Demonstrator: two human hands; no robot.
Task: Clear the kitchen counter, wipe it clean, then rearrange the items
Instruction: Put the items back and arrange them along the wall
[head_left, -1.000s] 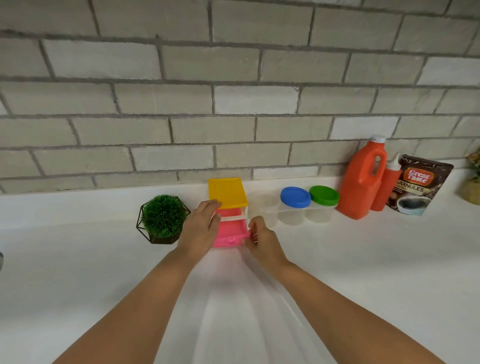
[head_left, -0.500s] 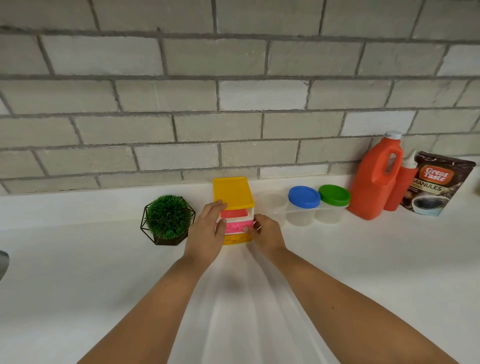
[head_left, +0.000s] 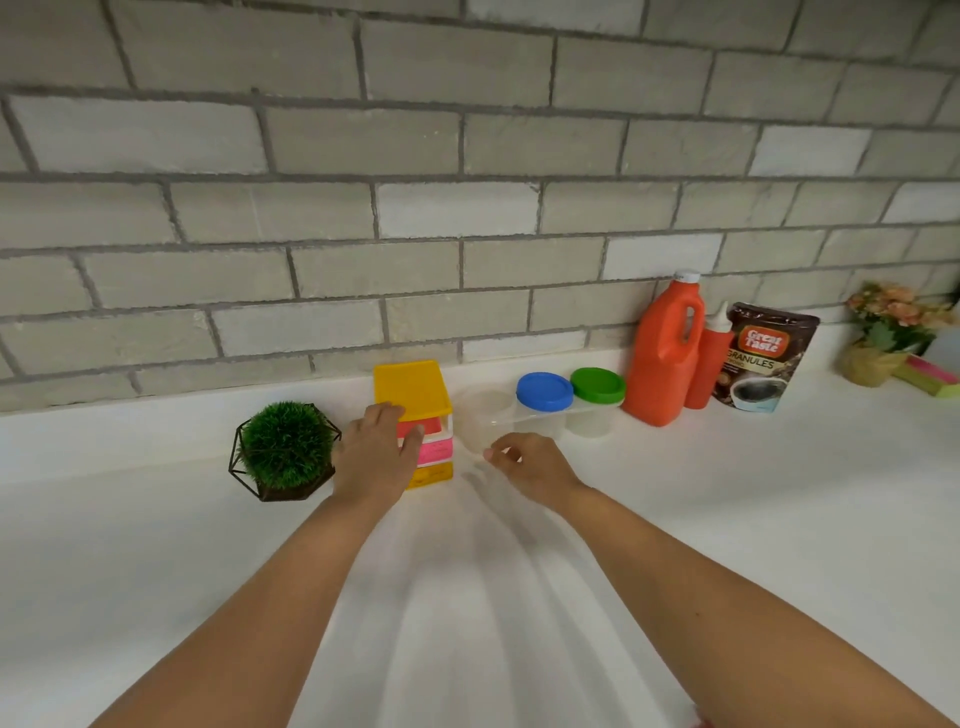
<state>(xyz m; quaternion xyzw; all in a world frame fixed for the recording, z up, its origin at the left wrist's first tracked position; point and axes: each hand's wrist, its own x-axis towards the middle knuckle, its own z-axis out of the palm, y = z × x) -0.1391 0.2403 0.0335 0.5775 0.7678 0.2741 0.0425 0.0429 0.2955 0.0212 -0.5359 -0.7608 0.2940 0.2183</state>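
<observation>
Yellow-lidded plastic drawer unit (head_left: 413, 389), boxy, with three small drawers in red, pink and yellow, stands at the back of a smooth white counter (head_left: 156, 545) below a rough grey brick wall (head_left: 467, 208). The left hand (head_left: 376, 452) rests on its front corner, fingers fairly straight. The right hand (head_left: 530, 462), loosely curled and holding nothing, hovers beside three round clear jars (head_left: 543, 410), lidded clear, blue and green. One spiky grass ball (head_left: 285, 441) sits in a wire frame; one orange jug (head_left: 662, 364), one squeeze bottle (head_left: 711, 358) and one glossy coffee pouch (head_left: 763, 358) stand to the right.
</observation>
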